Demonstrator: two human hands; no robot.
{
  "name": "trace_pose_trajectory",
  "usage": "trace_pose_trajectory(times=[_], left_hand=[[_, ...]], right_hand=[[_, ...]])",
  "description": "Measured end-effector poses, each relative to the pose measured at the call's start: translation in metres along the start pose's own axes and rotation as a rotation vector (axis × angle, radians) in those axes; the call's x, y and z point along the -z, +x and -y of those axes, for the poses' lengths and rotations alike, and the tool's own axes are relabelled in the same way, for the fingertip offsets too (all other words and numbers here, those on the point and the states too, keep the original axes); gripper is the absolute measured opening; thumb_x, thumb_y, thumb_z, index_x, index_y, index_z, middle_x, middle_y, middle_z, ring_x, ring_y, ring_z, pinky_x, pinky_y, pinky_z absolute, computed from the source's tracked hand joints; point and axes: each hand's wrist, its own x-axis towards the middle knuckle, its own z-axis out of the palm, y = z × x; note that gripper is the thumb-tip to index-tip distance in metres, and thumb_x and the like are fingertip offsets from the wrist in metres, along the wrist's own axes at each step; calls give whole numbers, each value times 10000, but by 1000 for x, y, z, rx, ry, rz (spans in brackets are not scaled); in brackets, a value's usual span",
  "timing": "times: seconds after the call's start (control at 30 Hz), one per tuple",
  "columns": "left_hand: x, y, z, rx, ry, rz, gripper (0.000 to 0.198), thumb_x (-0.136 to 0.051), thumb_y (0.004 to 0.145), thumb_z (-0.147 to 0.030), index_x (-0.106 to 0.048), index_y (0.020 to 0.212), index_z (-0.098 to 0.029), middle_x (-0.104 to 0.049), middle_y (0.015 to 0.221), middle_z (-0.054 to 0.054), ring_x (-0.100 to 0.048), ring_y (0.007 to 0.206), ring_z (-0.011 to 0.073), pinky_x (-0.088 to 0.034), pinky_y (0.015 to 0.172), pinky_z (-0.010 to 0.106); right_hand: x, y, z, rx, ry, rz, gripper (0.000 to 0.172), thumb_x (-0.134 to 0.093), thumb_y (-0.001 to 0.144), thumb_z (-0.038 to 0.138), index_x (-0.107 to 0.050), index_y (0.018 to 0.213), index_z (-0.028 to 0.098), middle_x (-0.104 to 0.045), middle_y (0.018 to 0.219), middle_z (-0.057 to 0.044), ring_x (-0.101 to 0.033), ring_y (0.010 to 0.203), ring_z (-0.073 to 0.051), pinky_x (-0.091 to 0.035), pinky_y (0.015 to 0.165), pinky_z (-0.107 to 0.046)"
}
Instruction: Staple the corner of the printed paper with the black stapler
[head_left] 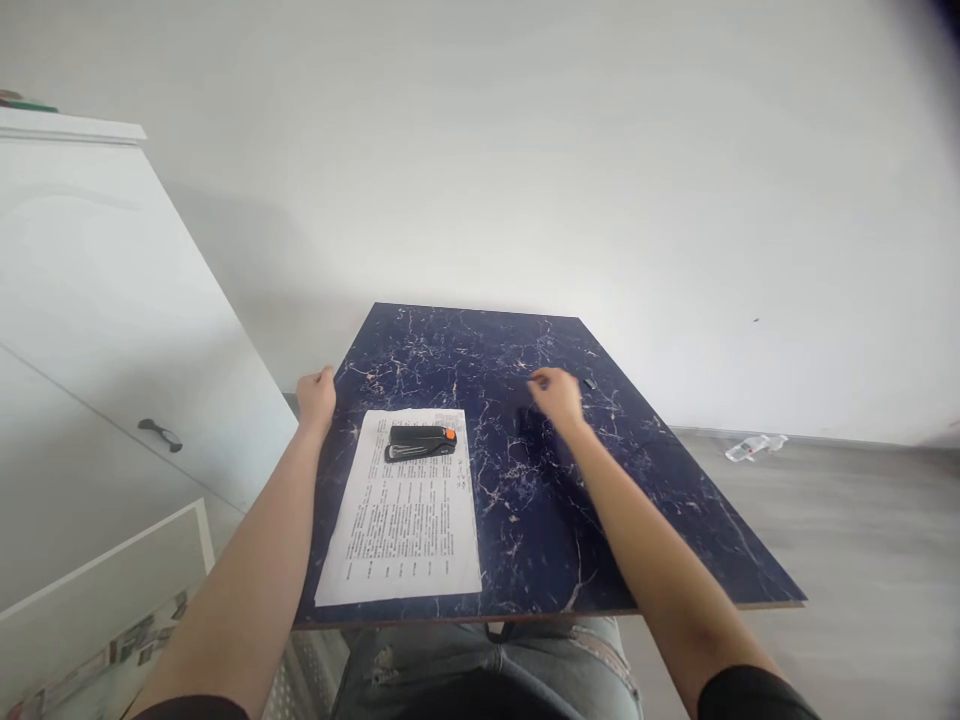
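Observation:
My left hand (316, 398) is closed in a fist at the left edge of the dark blue marbled table (480, 345). Whatever may be inside it is hidden. Over the right half of the tabletop is my right hand (556, 392), slightly blurred, with thumb and fingers pinched together. Anything between those fingertips is too small to make out. A black stapler with an orange patch (421, 442) lies across the upper part of the printed paper sheets (405, 560), left of centre. Just right of my right hand sits a small dark object (590, 383).
A white cabinet (112, 300) with a dark handle (160, 435) stands to the left. Behind the table rises a pale wall (525, 180). A crumpled clear plastic item (756, 447) lies on the grey floor (825, 530) at right. A white-framed panel (105, 560) is at lower left.

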Motion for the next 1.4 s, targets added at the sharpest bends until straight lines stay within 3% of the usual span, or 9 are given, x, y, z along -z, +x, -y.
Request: trace_pose_trajectory(times=[0.07,0.17,0.37,0.53,0.7,0.8,0.97,1.2,1.4], left_hand=[[-1,0,2,-120,200,-79,491,-609,871,-286,-289,501,-249,-208,425,-51,-215,522,138,-122,471,306],[-2,0,2,-203,396,-91,522,-602,882,-326,-290,471,-251,-226,443,-40,-254,554,148,-161,505,316],[-2,-5,-3,-188,474,-68,554,-548,929,-351,-251,472,-250,-197,501,-30,-267,544,148,-194,557,339],[-4,-8,-5,-178,485,-61,560,-556,934,-357,-255,474,-245,-204,513,-25,-262,550,148,-212,567,342],[-3,-2,2,-178,455,-64,538,-546,924,-368,-260,486,-244,-210,515,-23,-257,566,145,-202,564,339],[-1,3,8,-178,450,-71,521,-545,921,-382,-265,504,-242,-203,521,-26,-257,570,144,-194,560,337],[1,6,13,-188,471,-66,511,-533,929,-411,-273,525,-238,-199,560,-25,-261,571,138,-201,564,333],[-1,5,11,-166,492,-61,509,-531,935,-413,-268,537,-236,-202,573,-23,-258,584,139,-201,568,330],[-3,0,4,-179,550,-42,530,-517,954,-395,-257,519,-240,-197,552,-30,-258,564,139,-209,562,328]], right_hand=[[16,19,-56,-162,-157,-131,348,-633,878,293,-783,1154,144,-755,1154,-182,-682,1116,-318,-480,1059,-444],[26,36,-113,-264,-260,-120,450,-644,875,360,-772,1227,111,-734,1227,-225,-664,1193,-356,-469,1090,-474],[14,45,-125,-201,-272,-31,312,-573,869,191,-825,1042,128,-783,1095,-210,-722,1079,-352,-513,998,-432],[-28,56,-53,-69,-175,-5,399,-590,897,163,-739,1268,174,-807,1040,-129,-733,1087,-288,-511,1004,-381],[-89,60,91,252,154,242,352,-669,927,174,-719,1275,178,-815,1010,-78,-757,913,-216,-555,942,-339],[-121,59,163,430,149,410,359,-669,949,122,-697,1307,135,-813,1004,-79,-743,919,-190,-537,927,-298],[-152,58,208,531,54,488,299,-724,909,60,-709,1207,77,-794,916,-23,-697,944,-138,-460,917,-221],[-133,62,172,488,24,434,290,-614,1019,205,-684,1295,149,-773,1189,-60,-683,985,-140,-459,881,-220],[-72,40,49,290,-178,329,232,-507,986,201,-726,1042,148,-739,1032,-153,-661,1010,-268,-478,954,-359]])
